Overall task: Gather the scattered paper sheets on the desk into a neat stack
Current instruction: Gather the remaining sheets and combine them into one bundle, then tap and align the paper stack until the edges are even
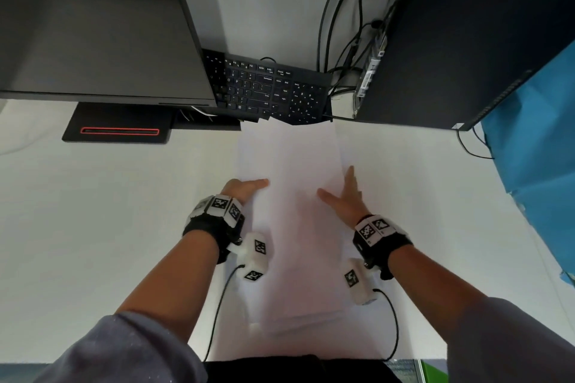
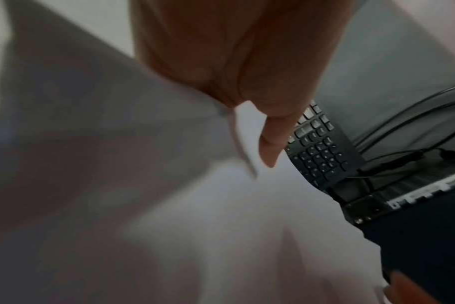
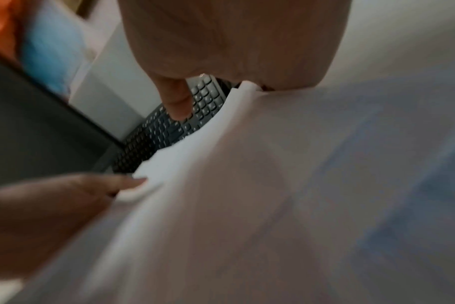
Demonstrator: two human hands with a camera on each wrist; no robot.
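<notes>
A loose pile of white paper sheets lies lengthwise in the middle of the white desk, its sheets slightly fanned at the near end. My left hand is at the pile's left edge. Its thumb lies on top and the other fingers are hidden under the sheets, whose edge is lifted against the thumb. My right hand stands at the right edge with straight fingers pointing forward and the thumb spread over the paper.
A black keyboard lies just beyond the pile's far end, partly under a dark monitor on its base. A black computer tower with cables stands at the back right. Blue cloth hangs on the right.
</notes>
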